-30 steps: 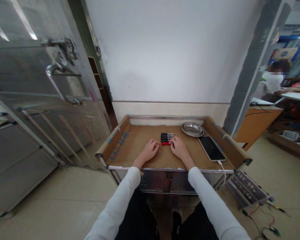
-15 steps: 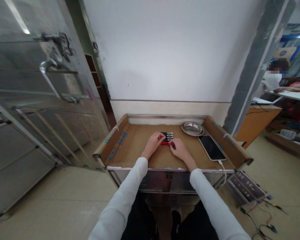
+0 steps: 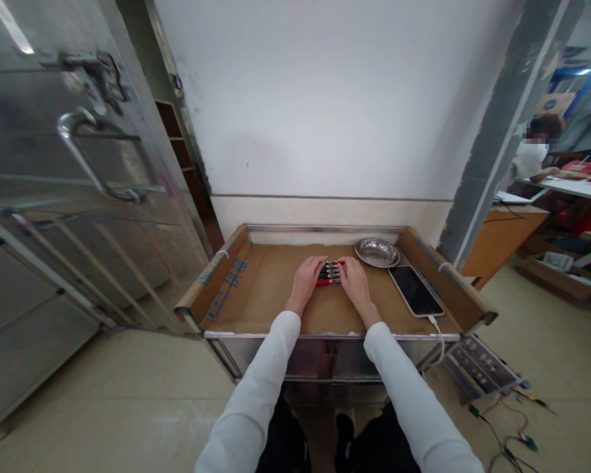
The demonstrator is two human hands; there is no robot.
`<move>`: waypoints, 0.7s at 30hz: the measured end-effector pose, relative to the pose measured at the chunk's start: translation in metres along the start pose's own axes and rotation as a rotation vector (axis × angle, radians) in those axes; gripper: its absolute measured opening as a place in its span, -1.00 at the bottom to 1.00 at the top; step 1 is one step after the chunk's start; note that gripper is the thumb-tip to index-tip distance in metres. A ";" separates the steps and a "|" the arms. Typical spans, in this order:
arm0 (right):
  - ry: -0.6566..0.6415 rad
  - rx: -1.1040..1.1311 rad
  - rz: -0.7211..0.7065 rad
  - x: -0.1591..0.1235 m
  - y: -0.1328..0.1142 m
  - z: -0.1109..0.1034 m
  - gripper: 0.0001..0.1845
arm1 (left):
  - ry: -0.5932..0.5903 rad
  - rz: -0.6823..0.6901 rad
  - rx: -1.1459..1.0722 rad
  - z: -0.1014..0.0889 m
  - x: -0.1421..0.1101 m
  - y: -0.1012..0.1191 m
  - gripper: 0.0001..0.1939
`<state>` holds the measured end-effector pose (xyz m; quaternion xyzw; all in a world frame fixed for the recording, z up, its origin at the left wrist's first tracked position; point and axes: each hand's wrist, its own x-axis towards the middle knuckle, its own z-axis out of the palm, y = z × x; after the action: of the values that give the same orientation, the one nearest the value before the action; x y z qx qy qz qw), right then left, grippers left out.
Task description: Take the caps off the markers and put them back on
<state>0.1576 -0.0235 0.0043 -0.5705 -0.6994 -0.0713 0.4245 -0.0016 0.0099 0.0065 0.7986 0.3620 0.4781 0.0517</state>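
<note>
Several slim pens [image 3: 330, 272], black and red with silvery parts, lie side by side on the brown cardboard lining of a metal cart [image 3: 270, 309]. My left hand [image 3: 307, 276] is closed against their left ends, fingers bent over the tips. At their right ends, my right hand [image 3: 354, 278] is closed too, its fingertips on the far side of the row. A red pen forms the near edge, and a bit of red also shows at the far edge. The fingers hide both ends of the pens.
A round steel dish [image 3: 377, 252] stands at the cart's back right. In front of it lies a phone [image 3: 416, 291] with a white charging cable [image 3: 442, 341]. Folded cardboard walls flank the cart. An electrical box [image 3: 482, 369] with leads sits on the floor; another person is seated far right.
My right hand has moved forward from the near red pen to the far side of the row. My left hand stays at the left ends. The view has shifted slightly.
</note>
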 end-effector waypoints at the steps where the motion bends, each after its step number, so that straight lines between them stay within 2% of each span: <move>1: 0.005 0.008 0.009 0.002 -0.001 0.002 -0.76 | -0.012 -0.007 0.007 0.000 0.000 0.001 -0.76; 9: 0.009 0.070 0.025 0.000 -0.012 0.019 -0.70 | -0.041 -0.049 0.072 -0.001 -0.002 0.006 -0.72; 18: 0.033 0.101 0.086 -0.001 -0.009 0.017 -0.74 | -0.044 -0.061 0.009 0.000 -0.002 0.003 -0.78; 21: 0.028 0.120 0.080 -0.002 -0.009 0.017 -0.75 | -0.040 -0.023 -0.026 -0.001 -0.001 0.003 -0.80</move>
<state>0.1409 -0.0177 -0.0040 -0.5704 -0.6732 -0.0200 0.4702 -0.0008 0.0064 0.0073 0.8031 0.3640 0.4658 0.0748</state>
